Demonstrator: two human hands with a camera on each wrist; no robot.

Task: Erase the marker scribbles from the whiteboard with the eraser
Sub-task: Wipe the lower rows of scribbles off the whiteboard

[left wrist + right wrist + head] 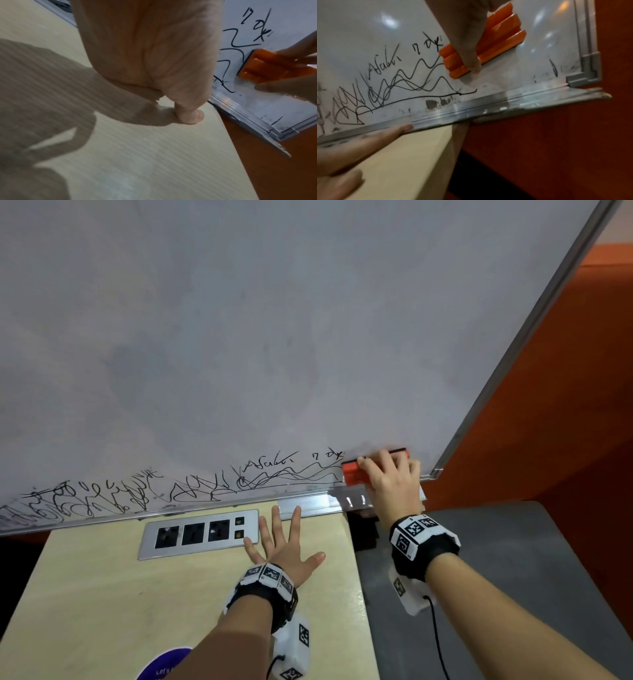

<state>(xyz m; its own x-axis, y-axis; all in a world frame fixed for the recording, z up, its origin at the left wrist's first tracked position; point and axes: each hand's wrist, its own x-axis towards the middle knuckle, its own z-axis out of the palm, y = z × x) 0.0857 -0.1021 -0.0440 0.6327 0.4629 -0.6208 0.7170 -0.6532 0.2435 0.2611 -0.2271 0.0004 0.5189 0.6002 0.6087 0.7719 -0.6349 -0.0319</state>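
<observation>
The whiteboard [274, 320] is a smooth, glossy pale-grey sheet in a brushed aluminium frame, with a grey plastic corner cap at 4 o'clock in the right wrist view. Its upper expanse looks faintly smudged. The marker scribbles [191, 484], thin black loops, zigzags and wavy lines, run along the bottom edge from 9 o'clock toward 3 o'clock in the head view, stopping just beside the eraser [354, 472].

The eraser is a ribbed orange plastic block (three raised ridges show in the right wrist view) with a dark pad pressed flat against the board, near the lower right corner. The right hand [390, 477] holds it, fingers [467, 40] curled over its back and the thumb at its lower edge. Much of the block is hidden under that hand.

The left hand [284, 546] lies flat on the surface [102, 594], a pale matt wood-grain laminate, its fingers spread wide and straight, holding nothing, the tips touching the metal ledge at the board's base. At 9 o'clock from it sits a brushed metal socket panel [198, 534] with three dark outlets.

A purple round sticker [164, 662] is cut off at 6 o'clock, its print unreadable. Behind the board is an orange wall [565, 405]; beyond the right wrist lies a dark grey surface [496, 542]. The left wrist view is mostly filled by the blurred palm.
</observation>
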